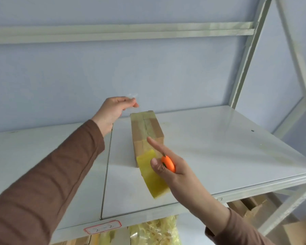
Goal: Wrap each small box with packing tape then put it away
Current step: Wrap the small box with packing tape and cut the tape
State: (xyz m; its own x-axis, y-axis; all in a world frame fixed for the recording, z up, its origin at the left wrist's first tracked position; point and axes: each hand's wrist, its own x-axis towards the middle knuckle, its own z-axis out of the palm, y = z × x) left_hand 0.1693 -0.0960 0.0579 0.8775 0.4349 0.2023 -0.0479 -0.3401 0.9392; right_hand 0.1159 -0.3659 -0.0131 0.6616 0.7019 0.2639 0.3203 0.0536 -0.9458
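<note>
A small brown cardboard box point(145, 131), wrapped in clear tape, lies on the pale metal shelf point(219, 147). My right hand point(173, 167) holds a yellowish roll of packing tape point(152, 175) and a small orange cutter point(168, 163); its index finger points out and touches the box's near end. My left hand point(113, 110) hovers above the shelf, to the left of the box's far end, fingers loosely bent, holding nothing.
The shelf carries a label reading 2-2 point(102, 227) on its front edge. Below it are yellow plastic bags point(157, 230) and more cardboard boxes point(245, 206). Upright rack posts point(245, 55) stand on the right, and a blue wall lies behind.
</note>
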